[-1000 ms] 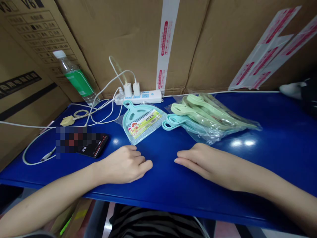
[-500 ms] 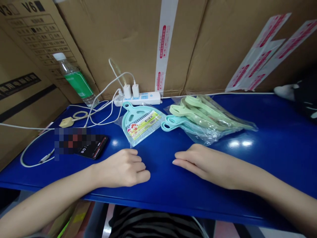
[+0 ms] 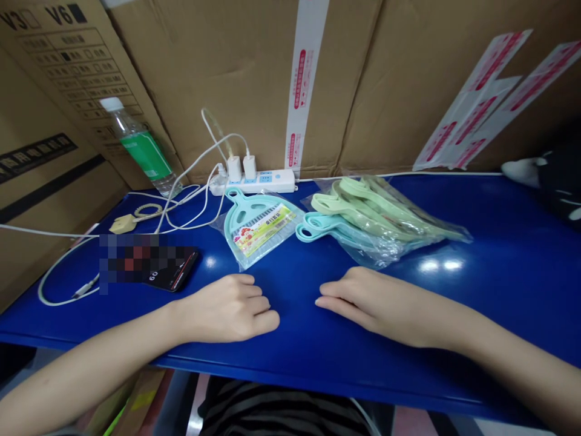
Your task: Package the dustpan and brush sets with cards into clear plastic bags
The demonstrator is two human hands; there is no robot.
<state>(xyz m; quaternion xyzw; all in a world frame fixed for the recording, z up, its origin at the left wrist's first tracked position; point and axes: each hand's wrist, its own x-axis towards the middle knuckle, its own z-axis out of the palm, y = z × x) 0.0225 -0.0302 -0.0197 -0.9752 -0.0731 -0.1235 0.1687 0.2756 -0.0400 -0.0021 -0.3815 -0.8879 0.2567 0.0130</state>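
My left hand [image 3: 229, 309] rests on the blue table as a loose fist, with nothing visible in it. Across a short gap, my right hand [image 3: 370, 306] lies with its fingers curled and pressed together, also showing no object. Beyond the left hand is a light-blue mini dustpan set [image 3: 263, 227] in clear plastic, with a yellow label and a brush under the wrap. Several wrapped dustpans [image 3: 367, 209], green over light blue, are piled past the right hand, handles pointing left. Neither hand touches them.
A black phone [image 3: 175, 275] lies left of my left hand, partly pixelated. Behind it are white cables, a power strip [image 3: 276, 180] with chargers, and a green-labelled bottle [image 3: 145, 154]. Cardboard [image 3: 227, 66] walls the back and left. A dark item [image 3: 563, 172] sits far right.
The digits on the phone screen have gone from 08 to 09. My hands and the dustpans stay practically in place; the view has shifted very slightly.
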